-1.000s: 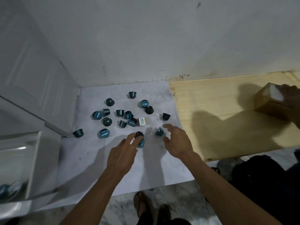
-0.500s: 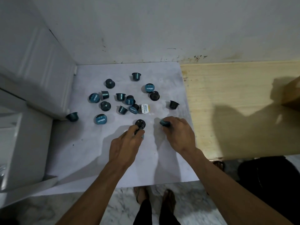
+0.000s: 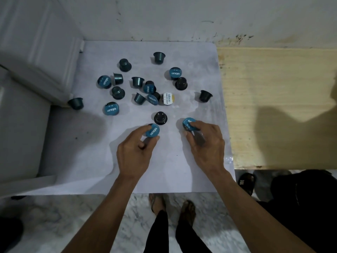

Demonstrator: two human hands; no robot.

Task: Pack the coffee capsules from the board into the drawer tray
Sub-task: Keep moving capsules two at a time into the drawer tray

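Observation:
Several dark teal coffee capsules, some with blue foil lids, lie scattered on a pale marble-look board [image 3: 173, 170]. One capsule with a white and gold lid [image 3: 168, 98] sits among them. My left hand [image 3: 135, 148] pinches a blue-lidded capsule [image 3: 152, 130] near the board's middle. Over at the board's right side, my right hand [image 3: 205, 143] grips another blue-lidded capsule [image 3: 188, 123]. A black capsule [image 3: 160, 118] stands upside down between the two hands. The drawer tray is out of sight.
A white cabinet [image 3: 27, 99] stands at the left, with one capsule [image 3: 76, 103] against its base. A bare wooden panel [image 3: 277, 106] adjoins the board on the right. My feet [image 3: 173, 207] stand on the marble floor below. A sandal [image 3: 246, 182] and dark bag lie lower right.
Both hands have closed on blue-lidded capsules and raised them slightly off the board. The view has tilted down; the cardboard box at the far right is gone from view.

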